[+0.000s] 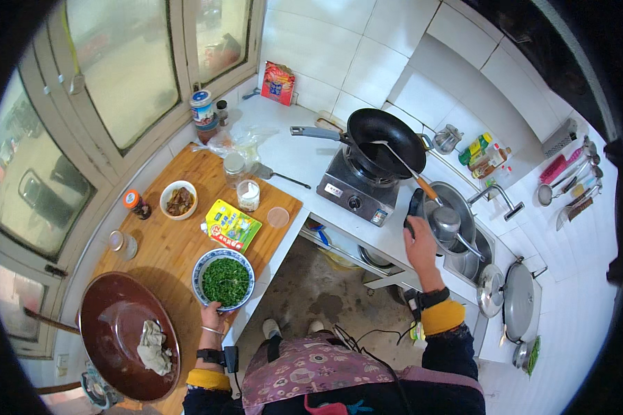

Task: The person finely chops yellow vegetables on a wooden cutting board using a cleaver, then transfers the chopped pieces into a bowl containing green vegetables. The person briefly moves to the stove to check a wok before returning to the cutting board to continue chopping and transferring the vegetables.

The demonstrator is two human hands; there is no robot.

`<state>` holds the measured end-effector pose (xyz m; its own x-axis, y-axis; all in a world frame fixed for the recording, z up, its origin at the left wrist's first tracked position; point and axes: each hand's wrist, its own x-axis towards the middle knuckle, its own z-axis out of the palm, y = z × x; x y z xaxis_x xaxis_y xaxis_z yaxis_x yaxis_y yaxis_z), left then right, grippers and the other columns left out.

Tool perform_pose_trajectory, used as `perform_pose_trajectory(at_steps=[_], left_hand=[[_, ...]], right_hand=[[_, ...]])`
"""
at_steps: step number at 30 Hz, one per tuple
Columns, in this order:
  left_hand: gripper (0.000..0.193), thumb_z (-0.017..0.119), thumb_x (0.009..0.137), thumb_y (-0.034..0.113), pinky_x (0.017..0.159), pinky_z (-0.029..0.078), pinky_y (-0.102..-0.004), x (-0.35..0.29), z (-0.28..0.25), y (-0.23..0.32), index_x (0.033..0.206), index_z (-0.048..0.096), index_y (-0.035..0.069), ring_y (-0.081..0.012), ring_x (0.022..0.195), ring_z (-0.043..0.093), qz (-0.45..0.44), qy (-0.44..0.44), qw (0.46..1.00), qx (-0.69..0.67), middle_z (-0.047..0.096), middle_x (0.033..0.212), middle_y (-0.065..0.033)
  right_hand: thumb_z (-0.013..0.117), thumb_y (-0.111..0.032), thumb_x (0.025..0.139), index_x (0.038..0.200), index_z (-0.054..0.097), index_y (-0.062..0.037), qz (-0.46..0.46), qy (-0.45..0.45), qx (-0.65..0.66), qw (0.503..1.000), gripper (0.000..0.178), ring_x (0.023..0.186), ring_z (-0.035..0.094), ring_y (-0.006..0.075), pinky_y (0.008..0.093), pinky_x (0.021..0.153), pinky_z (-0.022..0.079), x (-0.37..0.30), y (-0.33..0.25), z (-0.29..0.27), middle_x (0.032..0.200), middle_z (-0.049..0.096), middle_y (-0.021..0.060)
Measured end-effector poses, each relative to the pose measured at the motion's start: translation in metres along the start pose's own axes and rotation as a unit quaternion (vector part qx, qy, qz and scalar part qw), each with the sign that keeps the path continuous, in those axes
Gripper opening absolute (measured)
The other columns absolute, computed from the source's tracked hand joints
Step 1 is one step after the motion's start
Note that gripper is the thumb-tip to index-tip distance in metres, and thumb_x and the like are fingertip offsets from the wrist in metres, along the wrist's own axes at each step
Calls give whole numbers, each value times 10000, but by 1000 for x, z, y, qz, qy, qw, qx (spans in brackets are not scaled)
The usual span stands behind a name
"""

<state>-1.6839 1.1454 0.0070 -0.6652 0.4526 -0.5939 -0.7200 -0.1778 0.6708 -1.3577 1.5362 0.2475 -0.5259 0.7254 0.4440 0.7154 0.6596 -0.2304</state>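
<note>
- White-tiled kitchen with windows (124,76) along the left; a white desk (294,149) runs across the far side and down the right, and a wooden board (163,242) covers its left part.
- Near the board's right edge sits a blue-and-white bowl (250,300) filled with finely chopped greens (225,278).
- Left hand (213,317): pinching the bowl's near rim, thumb on top.
- Right hand (420,245): fingers extended toward the left side of a metal basin (466,200) that has a ladle (445,221) inside; whether it touches or grips anything cannot be told.
- Just beyond the bowl lies a yellow-and-green pouch (237,227), with a clear round lid (278,217) to its right and a white bowl of brown food (180,200) to its left.
- On the board's near left, a large brown basin (111,325) holds a crumpled pale cloth (154,348).
- Far and right of centre, a black wok (367,131) rests on a portable stove (356,194), a wooden-handled utensil (426,187) leaning out over its right rim.
</note>
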Motion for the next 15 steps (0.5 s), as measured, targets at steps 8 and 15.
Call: perform_pose_trajectory(at_steps=[8,15], left_hand=[[484,535,849,105,648,589,-383,6,-13,6,1317,416,58,-277,892,651,-13,3,1000,19,606,1104,-144],[573,567,899,23,836,473,-291,-59,20,27,1422,331,29,-161,971,553,283,169,897,295,584,1087,-69]], right_hand=[[627,-122,825,1188,561,-10,27,-3,-123,992,385,1064,562,392,429,911,471,77,78,12,1210,554,216],[638,-188,835,1275,489,-95,93,-141,-163,972,473,974,601,370,474,801,510,127,121,35,1184,544,152]])
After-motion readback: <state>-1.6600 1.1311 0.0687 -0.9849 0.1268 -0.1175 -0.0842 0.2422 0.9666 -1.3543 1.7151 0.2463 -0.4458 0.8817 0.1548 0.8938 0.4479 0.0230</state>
